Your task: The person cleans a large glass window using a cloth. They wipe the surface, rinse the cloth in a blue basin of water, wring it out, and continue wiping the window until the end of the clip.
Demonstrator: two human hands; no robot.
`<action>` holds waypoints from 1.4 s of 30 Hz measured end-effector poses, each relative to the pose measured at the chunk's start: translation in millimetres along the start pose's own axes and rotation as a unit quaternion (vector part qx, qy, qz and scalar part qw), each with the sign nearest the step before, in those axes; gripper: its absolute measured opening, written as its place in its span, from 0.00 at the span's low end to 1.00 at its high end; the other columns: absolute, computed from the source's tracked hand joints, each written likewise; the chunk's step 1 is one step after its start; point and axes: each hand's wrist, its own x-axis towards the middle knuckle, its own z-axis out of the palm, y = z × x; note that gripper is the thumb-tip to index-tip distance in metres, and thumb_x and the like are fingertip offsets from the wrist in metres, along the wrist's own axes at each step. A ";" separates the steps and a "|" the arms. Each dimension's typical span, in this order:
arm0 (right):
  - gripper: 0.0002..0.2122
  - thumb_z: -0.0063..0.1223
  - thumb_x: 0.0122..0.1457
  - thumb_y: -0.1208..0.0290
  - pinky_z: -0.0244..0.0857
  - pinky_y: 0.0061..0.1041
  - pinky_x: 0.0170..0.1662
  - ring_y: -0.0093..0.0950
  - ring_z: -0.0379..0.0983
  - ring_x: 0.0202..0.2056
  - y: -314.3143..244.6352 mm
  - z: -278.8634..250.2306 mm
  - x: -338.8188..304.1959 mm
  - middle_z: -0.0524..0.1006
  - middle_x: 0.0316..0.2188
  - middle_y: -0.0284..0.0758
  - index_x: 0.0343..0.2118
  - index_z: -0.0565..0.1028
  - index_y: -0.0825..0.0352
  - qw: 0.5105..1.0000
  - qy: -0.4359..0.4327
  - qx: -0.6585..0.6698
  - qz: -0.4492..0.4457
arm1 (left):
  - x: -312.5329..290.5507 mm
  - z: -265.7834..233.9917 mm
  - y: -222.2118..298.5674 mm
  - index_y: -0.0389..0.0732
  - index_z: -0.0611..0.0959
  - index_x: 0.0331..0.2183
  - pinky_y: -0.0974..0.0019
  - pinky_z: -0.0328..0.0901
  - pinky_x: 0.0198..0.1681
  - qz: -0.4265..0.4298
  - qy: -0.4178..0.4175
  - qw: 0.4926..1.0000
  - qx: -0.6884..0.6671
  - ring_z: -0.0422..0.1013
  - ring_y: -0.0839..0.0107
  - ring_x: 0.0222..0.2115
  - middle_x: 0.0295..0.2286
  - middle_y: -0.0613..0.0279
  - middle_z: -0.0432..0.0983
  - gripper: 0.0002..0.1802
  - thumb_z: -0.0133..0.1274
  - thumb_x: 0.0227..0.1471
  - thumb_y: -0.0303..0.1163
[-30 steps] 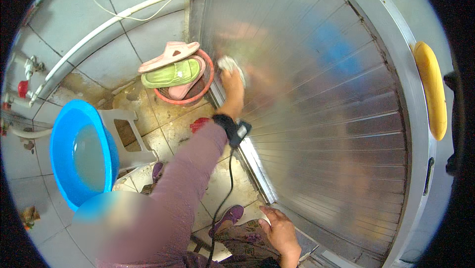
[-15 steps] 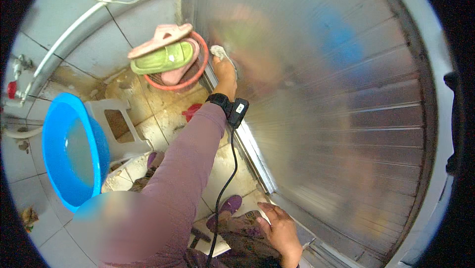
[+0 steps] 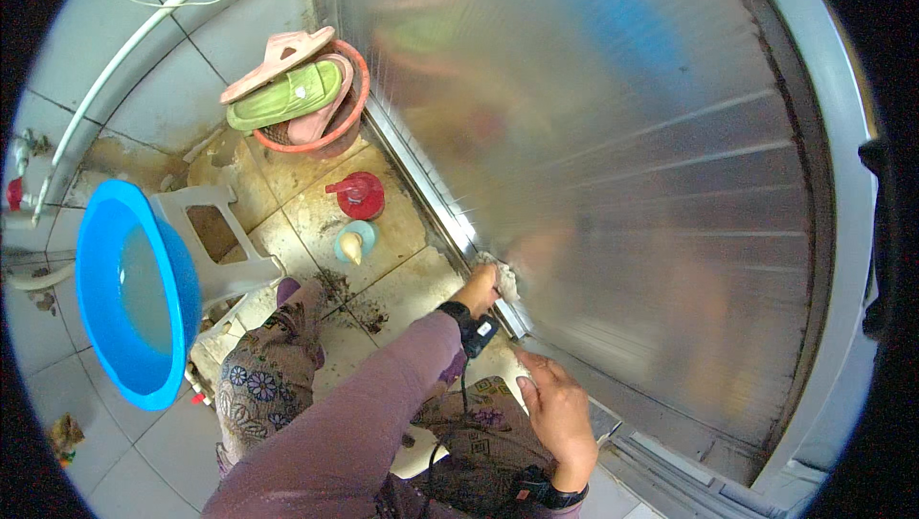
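Pressing a white cloth point(image 3: 510, 282) against the base of the panel point(image 3: 613, 203);
left hand point(image 3: 481, 291) is pinching it in its fingers; right hand point(image 3: 560, 411) is hanging empty, loosely spread; dark marks point(image 3: 791, 122) are suggesting unfinished wiping

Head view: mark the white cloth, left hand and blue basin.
White cloth point(image 3: 509, 283): head view, on its exposed part beyond the fingers.
Left hand point(image 3: 479, 291): head view, on the back of the hand.
Blue basin point(image 3: 186, 284): head view, on its outer wall.
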 end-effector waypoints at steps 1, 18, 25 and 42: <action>0.17 0.52 0.54 0.72 0.66 0.36 0.43 0.43 0.71 0.40 1.5 -0.9 -2.7 0.74 0.41 0.41 0.48 0.70 0.62 1.000 0.010 0.009 0.007 | -11.2 -5.8 15.3 0.41 0.74 0.36 0.58 0.68 0.36 0.160 -0.032 0.963 0.215 0.71 0.60 0.29 0.30 0.59 0.73 0.07 0.45 0.53 0.30; 0.17 0.51 0.55 0.69 0.66 0.36 0.44 0.43 0.71 0.42 18.9 -11.1 -28.3 0.74 0.42 0.41 0.48 0.70 0.63 0.998 0.014 0.052 -0.014 | 25.3 -42.3 91.5 0.33 0.78 0.35 0.55 0.63 0.46 0.310 0.059 0.884 0.346 0.69 0.46 0.40 0.35 0.42 0.74 0.18 0.54 0.37 0.30; 0.15 0.50 0.56 0.69 0.65 0.38 0.44 0.45 0.70 0.42 2.1 -7.5 -39.5 0.73 0.42 0.44 0.47 0.70 0.62 0.997 0.034 0.058 -0.041 | -59.5 25.3 193.4 0.36 0.80 0.30 0.57 0.66 0.38 0.344 0.024 0.289 0.893 0.72 0.52 0.35 0.31 0.46 0.76 0.10 0.46 0.47 0.28; 0.16 0.51 0.56 0.68 0.66 0.36 0.45 0.43 0.70 0.43 1.3 -0.1 -28.8 0.74 0.43 0.41 0.48 0.70 0.62 0.998 -0.011 0.048 -0.030 | -108.3 54.9 223.4 0.36 0.75 0.33 0.48 0.65 0.35 0.347 0.207 0.683 0.609 0.71 0.42 0.32 0.27 0.39 0.75 0.10 0.43 0.49 0.29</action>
